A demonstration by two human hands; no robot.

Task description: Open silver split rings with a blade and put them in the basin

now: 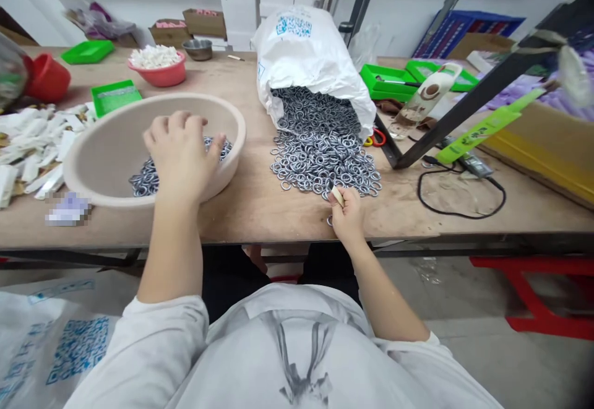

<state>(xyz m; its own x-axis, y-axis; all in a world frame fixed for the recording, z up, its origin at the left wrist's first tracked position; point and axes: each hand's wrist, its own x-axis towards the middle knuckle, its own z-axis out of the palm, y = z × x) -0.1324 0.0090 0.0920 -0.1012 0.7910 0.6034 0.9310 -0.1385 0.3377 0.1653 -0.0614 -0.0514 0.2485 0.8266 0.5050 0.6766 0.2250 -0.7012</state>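
My left hand [183, 158] is over the near side of a wide beige basin [223, 112], its fingers bent and apart, with nothing visible in them. Under it, on the basin's floor, lie grey metal rings [147, 179]. My right hand [349, 216] is closed around a small tool with a cream-coloured handle [338, 197] and a dark tip; its exact kind is not clear. That tip points at the near edge of a heap of metal rings [325, 158] spilling from a white sack [301, 50]. One loose ring [330, 220] lies beside my right hand.
White pieces [32, 143] lie piled at left. Behind the basin are green trays [116, 96] and a red bowl [158, 75] of white pieces. On the right, a dark slanted metal post [445, 121], a black cable [420, 192] and a yellow-sided box [547, 149] take up space.
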